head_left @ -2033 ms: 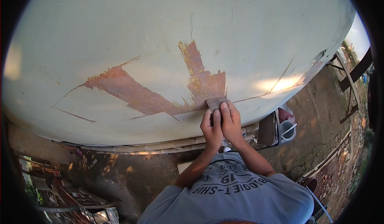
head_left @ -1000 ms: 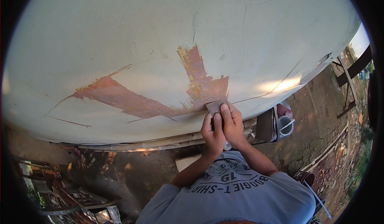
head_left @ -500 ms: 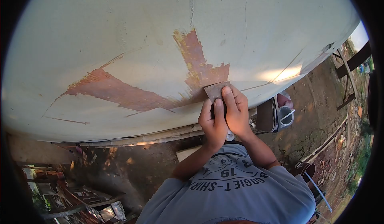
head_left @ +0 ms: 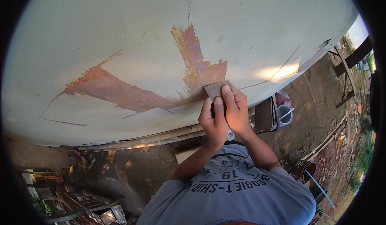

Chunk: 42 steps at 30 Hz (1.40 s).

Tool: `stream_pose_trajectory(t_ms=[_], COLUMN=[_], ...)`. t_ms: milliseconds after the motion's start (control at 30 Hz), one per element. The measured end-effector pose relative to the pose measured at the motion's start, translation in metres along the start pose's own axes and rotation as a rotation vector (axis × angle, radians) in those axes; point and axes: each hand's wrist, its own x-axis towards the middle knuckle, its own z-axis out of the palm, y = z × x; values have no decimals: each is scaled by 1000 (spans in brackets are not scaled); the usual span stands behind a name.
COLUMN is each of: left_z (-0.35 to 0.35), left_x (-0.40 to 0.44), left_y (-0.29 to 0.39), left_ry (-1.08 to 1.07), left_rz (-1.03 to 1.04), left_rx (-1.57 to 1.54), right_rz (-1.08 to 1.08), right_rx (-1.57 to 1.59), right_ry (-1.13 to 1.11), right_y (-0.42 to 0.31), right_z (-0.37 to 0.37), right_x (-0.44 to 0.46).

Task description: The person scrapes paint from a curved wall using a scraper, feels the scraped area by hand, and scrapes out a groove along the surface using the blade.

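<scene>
Both my hands grip one scraper (head_left: 214, 90), a wide flat metal blade whose handle end shows below my palms. My left hand (head_left: 213, 124) is closed around the handle, thumb pointing up along it. Higher up, my right hand (head_left: 238, 111) is closed too, its thumb pressed on the blade. The blade's edge lies against a large curved pale surface (head_left: 132, 28), at the lower edge of a reddish-brown patch (head_left: 207, 73) where the pale coat is gone. A second bare reddish patch (head_left: 120, 93) spreads to the left. My fingers hide most of the handle.
Beside my right forearm stand a dark box-like container (head_left: 265, 114) and a grey bucket (head_left: 285, 115). A brown pail (head_left: 305, 170) with a blue stick is at lower right. Scrap wood (head_left: 76, 201) lies at lower left. Bamboo-like poles (head_left: 161, 138) run beneath the surface.
My view has shifted slightly, so the surface sits a little further left and up. The scraper and both hands keep nearly the same place on the patch edge, with the grip unchanged.
</scene>
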Motion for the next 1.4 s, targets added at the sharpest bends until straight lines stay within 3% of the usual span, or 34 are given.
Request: stream_pose_trajectory(t_ms=[167, 367, 467, 600, 900, 1033, 1167, 1267, 1400], left_z=[-3, 5, 6, 2, 1, 4, 0, 2, 11], left_x=[-4, 10, 5, 1, -1, 12, -2, 8, 16], left_y=[-3, 29, 20, 14, 0, 33, -2, 10, 39], left_ry=[-6, 19, 33, 14, 31, 4, 35, 38, 40], left_rz=[-17, -16, 9, -43, -25, -66, -2, -8, -6], left_rx=[16, -16, 5, -10, -1, -25, 34, 10, -42], right_rz=[53, -23, -44, 67, -26, -103, 16, -92, -52], right_rx=[45, -13, -22, 34, -25, -46, 15, -72, 23], right_ry=[-29, -20, -25, -7, -2, -11, 24, 20, 9], right_y=[6, -32, -12, -9, -4, -23, -2, -8, -31], right_z=[-4, 3, -1, 1, 0, 2, 5, 1, 5], right_x=[-3, 8, 5, -1, 4, 9, -1, 6, 10])
